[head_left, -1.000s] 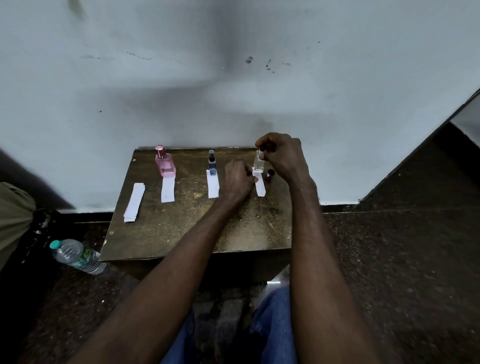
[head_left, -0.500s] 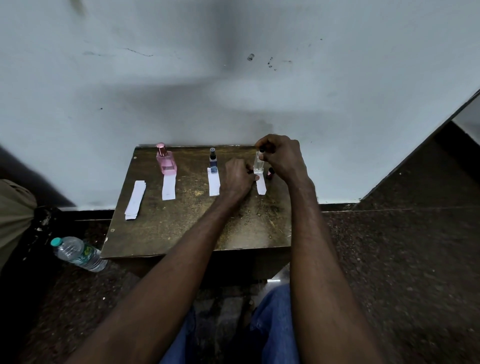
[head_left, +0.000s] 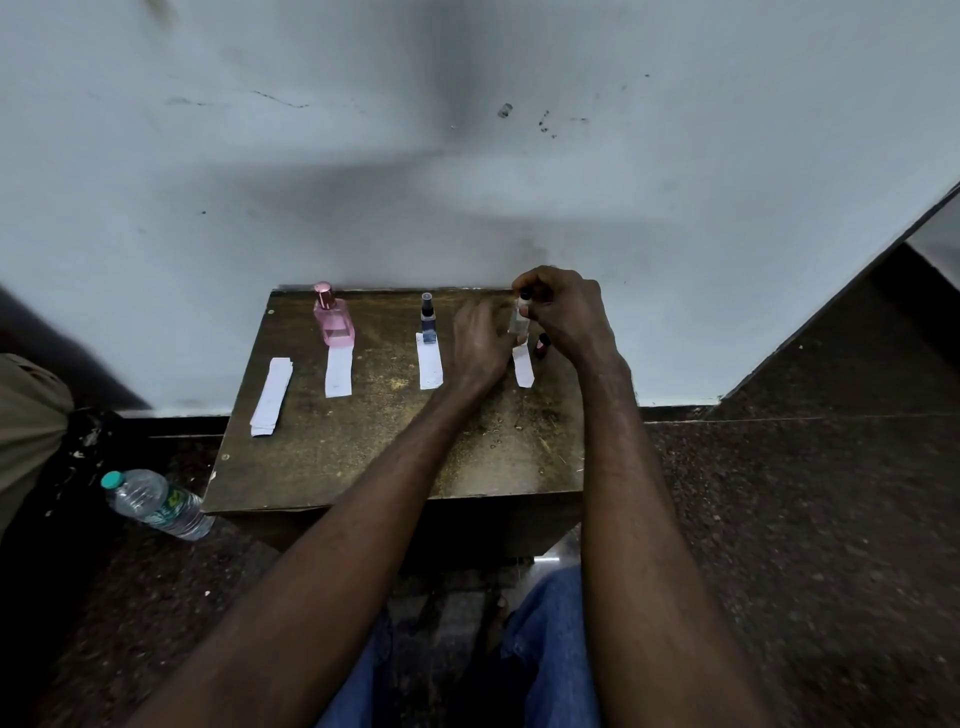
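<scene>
**Both hands at the clear bottle, right end of the bench**

Right hand (head_left: 569, 312): fingers (head_left: 531, 280) curled over and pinching the dark top of the small clear bottle (head_left: 518, 323), thumb against its neck. The bottle is upright at the far right of the bench (head_left: 363, 457), close to the wall (head_left: 467, 156).

Left hand (head_left: 480, 340): fingers bent, tips reaching the bottle's lower part from the left. Whether they grip the glass or only touch it cannot be told; the knuckles hide the contact.

Just below the bottle: a white paper strip (head_left: 523, 368) lying flat, its far end under the two hands. Just right of that strip, a small dark red piece (head_left: 542, 345), too small to identify, beside the right wrist.

Further left along the bench:
- blue bottle (head_left: 428, 319), upright, standing on the far end of a second strip (head_left: 430, 366)
- pink bottle (head_left: 332, 322) with a rose cap, upright, on the far end of a third strip (head_left: 338, 371)
- a stack of strips (head_left: 271, 397), slightly angled, near the left edge, apart from any bottle

On the floor (head_left: 779, 519): a plastic water bottle (head_left: 156, 503) with a teal cap, lying on its side by the bench's near left corner.
</scene>
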